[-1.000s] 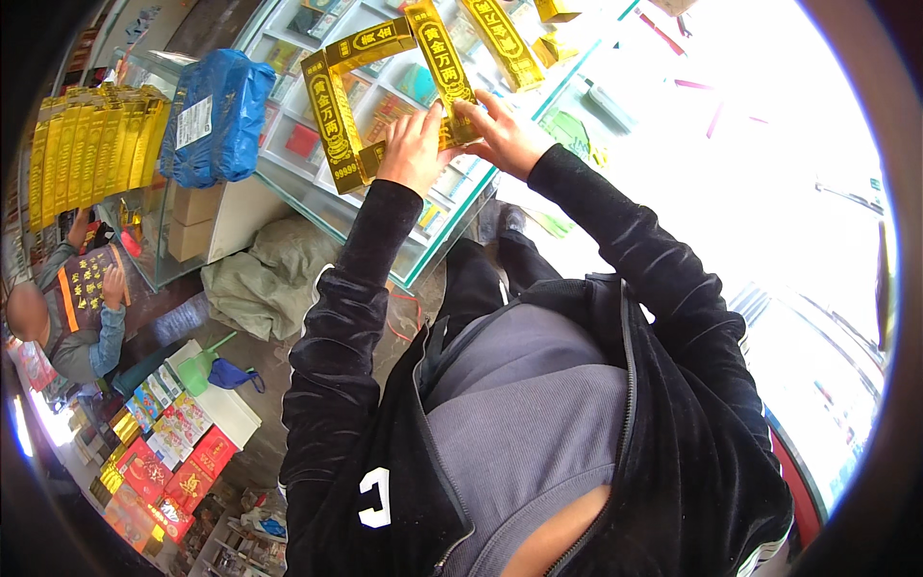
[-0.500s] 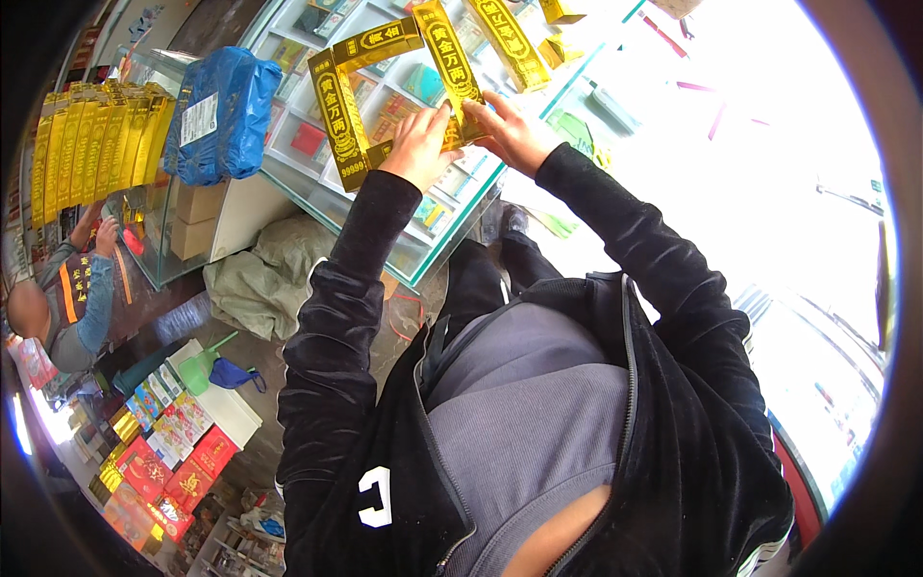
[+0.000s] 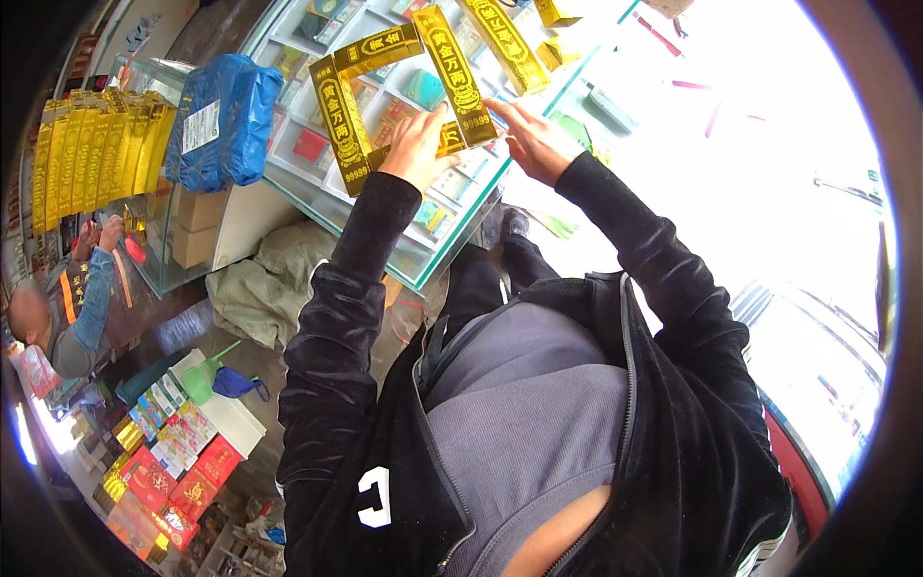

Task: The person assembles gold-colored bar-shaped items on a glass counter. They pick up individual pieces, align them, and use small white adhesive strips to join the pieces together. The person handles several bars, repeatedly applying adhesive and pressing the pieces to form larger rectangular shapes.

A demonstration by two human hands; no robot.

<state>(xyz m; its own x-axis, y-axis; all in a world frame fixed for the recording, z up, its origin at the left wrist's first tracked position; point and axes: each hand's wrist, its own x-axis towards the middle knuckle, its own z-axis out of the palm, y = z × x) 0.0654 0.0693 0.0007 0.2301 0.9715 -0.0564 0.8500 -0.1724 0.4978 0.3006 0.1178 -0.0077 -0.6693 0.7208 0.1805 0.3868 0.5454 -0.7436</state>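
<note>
The left hand (image 3: pixel 416 149) is over the near edge of the glass display case (image 3: pixel 415 273); its fingers lie across the lower gold box (image 3: pixel 450 140), with the thumb at the near side of this box; the gap is narrow, but how firmly it holds I cannot tell. The right hand (image 3: pixel 538 144) is open, thumb and forefinger well separated; the forefinger tip is at the edge of the right gold box (image 3: pixel 452 72), though contact is not certain. These two boxes, with the left gold box (image 3: pixel 339 120) and the upper gold box (image 3: pixel 382 48), make a four-sided frame on top of the case.

Half a second earlier, the right hand covered the near end of the right box; now it is drawn away and this end shows; the left hand stays nearly in place.

Inside the case are white compartments, holding small packs, among them a teal pack (image 3: pixel 423 88) and a red pack (image 3: pixel 310 144); left of the case is a blue wrapped parcel (image 3: pixel 240 115), its contents hidden.
</note>
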